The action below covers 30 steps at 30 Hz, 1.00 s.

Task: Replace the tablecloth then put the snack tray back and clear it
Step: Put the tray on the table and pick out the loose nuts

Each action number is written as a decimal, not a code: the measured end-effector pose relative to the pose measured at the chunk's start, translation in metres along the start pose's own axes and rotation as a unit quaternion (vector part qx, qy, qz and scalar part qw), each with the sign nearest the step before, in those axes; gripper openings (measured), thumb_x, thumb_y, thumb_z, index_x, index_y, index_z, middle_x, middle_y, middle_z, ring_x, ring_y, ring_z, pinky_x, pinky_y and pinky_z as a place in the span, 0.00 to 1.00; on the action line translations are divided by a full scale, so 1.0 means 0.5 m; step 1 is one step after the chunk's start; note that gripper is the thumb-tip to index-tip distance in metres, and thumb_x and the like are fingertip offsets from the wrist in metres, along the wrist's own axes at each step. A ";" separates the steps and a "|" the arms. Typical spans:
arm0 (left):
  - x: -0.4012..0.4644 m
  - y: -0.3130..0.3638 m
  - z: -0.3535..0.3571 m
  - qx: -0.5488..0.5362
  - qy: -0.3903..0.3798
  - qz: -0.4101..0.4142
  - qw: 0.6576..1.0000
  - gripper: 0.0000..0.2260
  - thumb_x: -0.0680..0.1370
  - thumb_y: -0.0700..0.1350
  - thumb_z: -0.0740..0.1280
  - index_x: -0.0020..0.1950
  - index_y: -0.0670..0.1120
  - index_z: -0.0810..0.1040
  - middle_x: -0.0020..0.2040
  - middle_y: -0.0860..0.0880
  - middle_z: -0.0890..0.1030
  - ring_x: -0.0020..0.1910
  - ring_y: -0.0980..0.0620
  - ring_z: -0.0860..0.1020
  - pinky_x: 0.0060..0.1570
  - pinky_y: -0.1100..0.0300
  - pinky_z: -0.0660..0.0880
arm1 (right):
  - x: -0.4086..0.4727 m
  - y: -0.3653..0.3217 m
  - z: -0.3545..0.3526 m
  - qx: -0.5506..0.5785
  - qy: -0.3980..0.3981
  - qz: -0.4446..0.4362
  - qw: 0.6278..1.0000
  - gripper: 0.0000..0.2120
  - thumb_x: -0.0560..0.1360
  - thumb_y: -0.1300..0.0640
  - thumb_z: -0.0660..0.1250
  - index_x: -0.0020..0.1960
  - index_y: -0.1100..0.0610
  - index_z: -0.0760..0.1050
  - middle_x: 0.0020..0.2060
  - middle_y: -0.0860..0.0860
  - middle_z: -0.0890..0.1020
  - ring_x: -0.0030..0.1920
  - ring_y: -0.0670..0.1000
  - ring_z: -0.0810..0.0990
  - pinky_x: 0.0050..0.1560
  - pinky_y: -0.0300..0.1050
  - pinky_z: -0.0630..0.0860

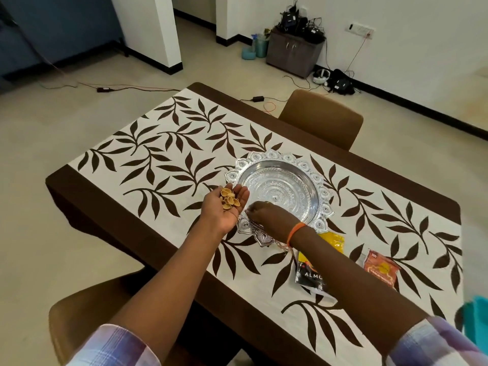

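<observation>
On the leaf-print cloth [163,154] covering the desk [290,120] sits the silver tray [280,186]. At the tray's left rim the left hand [227,207] lies palm up, fingers [241,192] relaxed, cupping nut shells [229,198]. The right hand [266,212] reaches over the tray's near rim; whether its fingers pinch anything I cannot tell. Just beside the tray's near edge lie an almond packet [311,276] and an orange packet [381,269].

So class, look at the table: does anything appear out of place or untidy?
Two snack packets, a black-and-yellow almond packet and an orange packet, lie loose on the leaf-patterned tablecloth beside the ornate silver tray. The tray itself looks emptied.
</observation>
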<state>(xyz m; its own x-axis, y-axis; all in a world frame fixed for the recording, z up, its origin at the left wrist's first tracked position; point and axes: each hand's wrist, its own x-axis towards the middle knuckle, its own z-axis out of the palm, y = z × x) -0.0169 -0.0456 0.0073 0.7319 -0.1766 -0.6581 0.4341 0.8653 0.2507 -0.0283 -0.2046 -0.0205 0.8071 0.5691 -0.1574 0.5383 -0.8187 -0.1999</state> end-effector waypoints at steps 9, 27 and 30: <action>0.004 -0.015 0.007 0.004 -0.009 -0.011 1.000 0.15 0.84 0.45 0.55 0.45 0.39 0.76 0.37 0.39 0.82 0.43 0.42 0.81 0.43 0.46 0.81 | -0.072 0.072 -0.014 -0.042 -0.029 0.060 0.997 0.10 0.75 0.62 0.66 0.54 0.55 0.81 0.52 0.54 0.79 0.53 0.55 0.78 0.50 0.49 0.77; -0.003 -0.069 0.024 0.038 -0.002 -0.033 0.999 0.16 0.85 0.47 0.54 0.46 0.39 0.75 0.41 0.39 0.80 0.44 0.43 0.80 0.43 0.50 0.82 | -0.059 0.066 -0.058 0.302 0.131 0.293 0.898 0.06 0.65 0.69 0.74 0.40 0.62 0.85 0.36 0.57 0.85 0.37 0.50 0.83 0.45 0.41 0.78; -0.001 -0.082 0.023 0.048 0.001 -0.043 0.998 0.16 0.85 0.47 0.54 0.47 0.40 0.75 0.41 0.40 0.80 0.43 0.43 0.81 0.41 0.49 0.82 | -0.080 0.044 -0.102 0.552 0.193 0.292 0.757 0.07 0.66 0.72 0.73 0.42 0.63 0.83 0.37 0.60 0.85 0.37 0.55 0.85 0.44 0.48 0.81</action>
<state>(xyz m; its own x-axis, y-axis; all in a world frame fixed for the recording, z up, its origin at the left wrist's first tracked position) -0.0290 -0.0865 0.0058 0.6883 -0.2470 -0.6821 0.5440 0.7978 0.2600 -0.0363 -0.2494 0.0307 0.9546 -0.1050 -0.2789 -0.2963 -0.2371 -0.9252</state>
